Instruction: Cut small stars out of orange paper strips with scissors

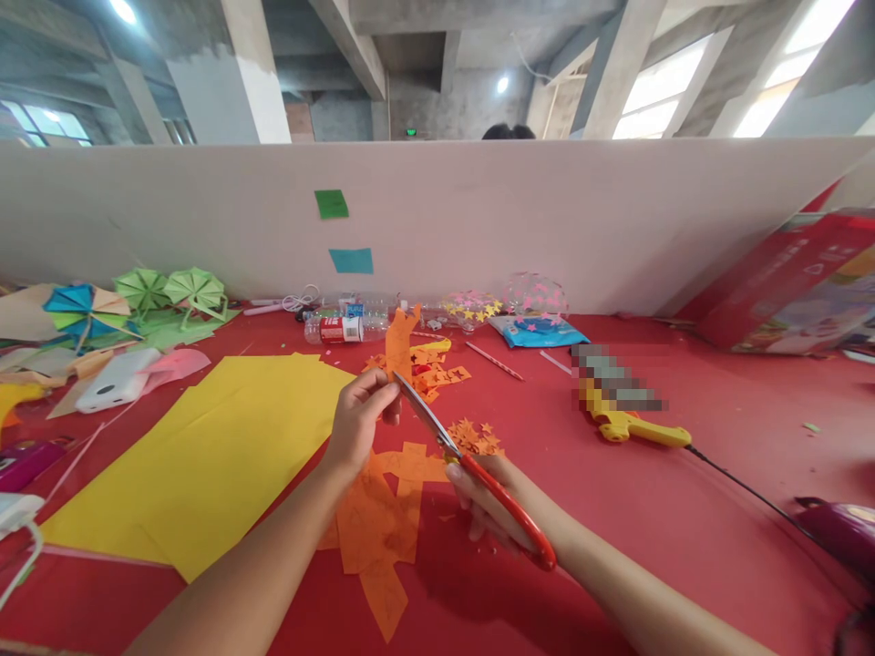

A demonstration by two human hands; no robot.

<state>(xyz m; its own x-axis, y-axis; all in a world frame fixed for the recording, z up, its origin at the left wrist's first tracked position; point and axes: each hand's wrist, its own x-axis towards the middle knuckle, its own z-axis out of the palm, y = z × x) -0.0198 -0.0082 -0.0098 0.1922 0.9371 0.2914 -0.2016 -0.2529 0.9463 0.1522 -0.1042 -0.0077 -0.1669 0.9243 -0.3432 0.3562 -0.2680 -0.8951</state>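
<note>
My left hand (362, 410) pinches a strip of orange paper (398, 344) near its lower end, holding it up above the table. In my right hand (488, 506) is a pair of scissors (509, 510) with red handles, its blades pointing up and left. The blade tips reach the orange paper beside my left fingertips. Below my hands lie several cut orange paper sheets (373, 524), overlapping one another. A small heap of orange paper stars (474, 435) sits just beyond my right hand. Orange scraps with star-shaped holes (447, 375) are behind the held strip.
Yellow paper sheets (225, 446) lie at left, near a white device (118, 380) and folded paper umbrellas (195, 287). A plastic bottle (345, 329) and a blue packet (540, 333) line the partition (437, 219). At right are a yellow-handled tool (635, 430) with a cord and a red box (799, 282).
</note>
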